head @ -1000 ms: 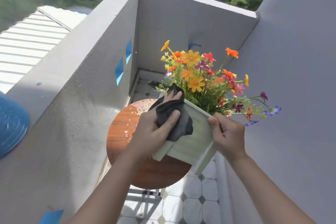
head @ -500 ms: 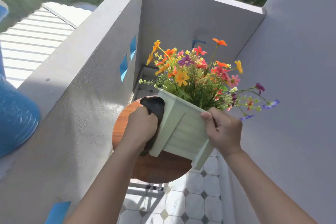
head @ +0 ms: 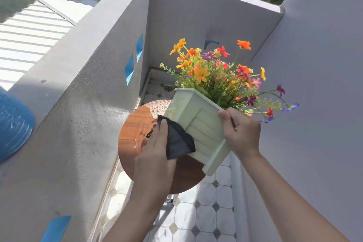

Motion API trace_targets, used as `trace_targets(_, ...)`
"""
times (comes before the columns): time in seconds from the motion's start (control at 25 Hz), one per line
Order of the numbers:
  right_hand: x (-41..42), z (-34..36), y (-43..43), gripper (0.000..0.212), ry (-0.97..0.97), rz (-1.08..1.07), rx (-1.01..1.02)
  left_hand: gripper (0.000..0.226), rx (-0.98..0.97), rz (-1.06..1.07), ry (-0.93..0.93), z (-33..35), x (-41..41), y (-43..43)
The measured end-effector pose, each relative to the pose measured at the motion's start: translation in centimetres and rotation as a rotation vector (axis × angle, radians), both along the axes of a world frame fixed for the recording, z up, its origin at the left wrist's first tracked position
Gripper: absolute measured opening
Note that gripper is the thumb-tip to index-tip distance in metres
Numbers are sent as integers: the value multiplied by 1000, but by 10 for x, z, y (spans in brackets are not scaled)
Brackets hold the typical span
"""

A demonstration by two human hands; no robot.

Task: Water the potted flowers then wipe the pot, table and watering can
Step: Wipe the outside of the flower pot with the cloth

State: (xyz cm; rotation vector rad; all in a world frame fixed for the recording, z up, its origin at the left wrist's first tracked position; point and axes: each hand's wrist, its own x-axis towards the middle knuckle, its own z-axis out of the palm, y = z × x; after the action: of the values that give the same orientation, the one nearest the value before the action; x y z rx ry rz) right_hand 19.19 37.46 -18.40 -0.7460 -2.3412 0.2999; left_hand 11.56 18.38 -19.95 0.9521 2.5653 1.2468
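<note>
Pot: pale green square planter [head: 198,124] with slatted side panels, held off the table and tilted so its rim leans away from the person and toward the right; it sits above the right edge of the table top, its lower corner overhanging that edge.
Flowers: mixed orange, yellow, red, pink and purple blooms on green stems [head: 218,76], spreading up and to the right out of the pot's mouth.
Right hand: right hand [head: 242,133] clamped on the pot's right upper corner, thumb across the near slatted face, fingers wrapped behind the rim.
Left hand: left hand [head: 155,155] closed on the cloth, thumb lying along its upper edge, pressing it to the pot's lower left face.
Cloth: dark grey cloth [head: 177,140], bunched, in contact with the pot's left panel and corner post.
Table: round brown wood-grain table [head: 131,135]; far edge carries water droplets, left part in sunlight with wet patches near the left hand.
Floor: white tiles with small grey diamond insets [head: 208,212]; a round drain [head: 168,88] lies beyond the table's far edge.
Walls: grey parapet [head: 82,76] along the left with blue diamond openings; grey wall along the right; a blue tap [head: 209,42] on the far wall.
Blue object: rounded blue object [head: 13,124] at the left frame edge, on the parapet top; identity cannot be determined.
</note>
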Motion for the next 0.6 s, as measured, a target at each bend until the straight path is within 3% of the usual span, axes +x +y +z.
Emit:
trace_targets(0.2, -2, 4, -9, 40, -7, 42, 26, 79, 72, -43, 123, 30, -20, 41)
trace_targets(0.4, 10, 1, -4, 42, 29, 45, 0, 81, 388, -190, -91, -5, -17, 2)
trace_targets(0.48, 11, 3, -6, 38, 46, 136, 3, 70, 519, -295, -155, -10, -29, 5)
trace_targets(0.6, 11, 4, -12, 36, 57, 172, 6, 46, 603, -277, -342, -16, -49, 27)
